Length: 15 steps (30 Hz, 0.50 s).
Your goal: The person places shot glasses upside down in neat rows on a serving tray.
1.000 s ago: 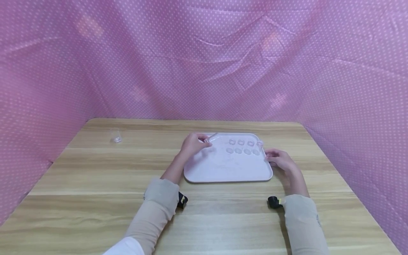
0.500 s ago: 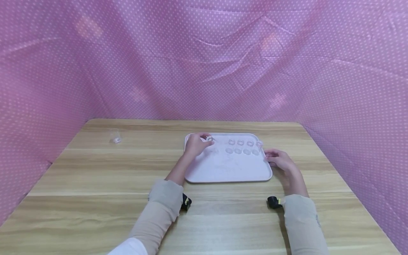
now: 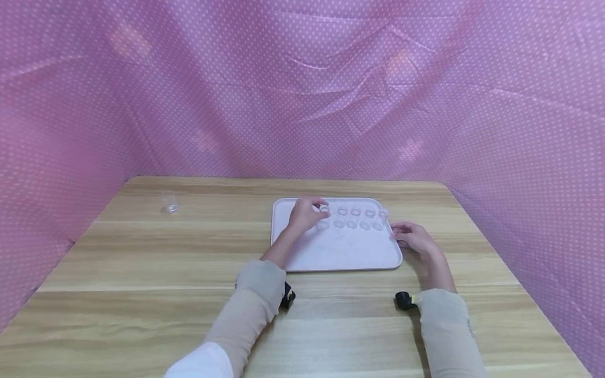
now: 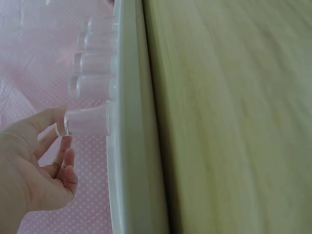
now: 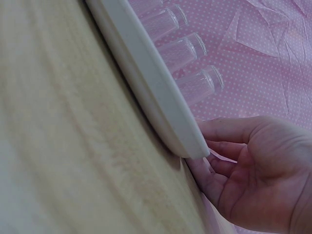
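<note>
My left hand pinches the thick base of an upside-down clear glass between thumb and fingers. The glass's mouth is down right at the surface of the white tray, at the left end of a row. Several matching inverted glasses stand in that row along the tray's back half. At the tray's right edge, my right hand grips the rim, with the thumb at the top and fingers curled beneath, as the right wrist view shows.
Another clear glass stands upright on the wooden table, far to the left. Pink dotted cloth hangs behind and along both sides of the table.
My left hand has moved right over the tray and turned the glass from tilted to upside down, bringing it to the row's left end. The right hand has stayed at the tray's edge.
</note>
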Motion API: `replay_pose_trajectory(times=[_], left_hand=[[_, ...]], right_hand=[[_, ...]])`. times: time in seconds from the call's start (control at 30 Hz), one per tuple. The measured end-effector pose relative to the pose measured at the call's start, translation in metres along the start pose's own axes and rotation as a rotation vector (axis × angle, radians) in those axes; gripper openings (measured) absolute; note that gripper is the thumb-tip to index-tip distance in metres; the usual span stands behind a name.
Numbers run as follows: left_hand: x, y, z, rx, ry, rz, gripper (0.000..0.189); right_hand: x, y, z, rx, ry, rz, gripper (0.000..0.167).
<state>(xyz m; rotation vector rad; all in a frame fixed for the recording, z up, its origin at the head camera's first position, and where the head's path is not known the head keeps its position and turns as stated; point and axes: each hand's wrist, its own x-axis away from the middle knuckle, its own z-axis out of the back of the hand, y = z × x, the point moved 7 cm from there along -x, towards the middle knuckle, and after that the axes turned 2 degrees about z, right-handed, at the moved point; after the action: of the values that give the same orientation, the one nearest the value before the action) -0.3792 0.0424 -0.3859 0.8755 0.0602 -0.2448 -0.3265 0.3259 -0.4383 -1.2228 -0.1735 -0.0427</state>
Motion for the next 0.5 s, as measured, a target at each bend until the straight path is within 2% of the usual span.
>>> replay_pose_trajectory(times=[0.23,0.5], left_hand=[[-0.001,0.001,-0.009,-0.035,-0.025,0.020,0.027],[-0.004,0.001,-0.013,-0.035,-0.030,0.028,0.029]], right_hand=[[-0.001,0.001,-0.002,-0.001,0.001,0.011,0.043],[-0.002,0.001,-0.001,-0.013,0.002,0.020,0.043]])
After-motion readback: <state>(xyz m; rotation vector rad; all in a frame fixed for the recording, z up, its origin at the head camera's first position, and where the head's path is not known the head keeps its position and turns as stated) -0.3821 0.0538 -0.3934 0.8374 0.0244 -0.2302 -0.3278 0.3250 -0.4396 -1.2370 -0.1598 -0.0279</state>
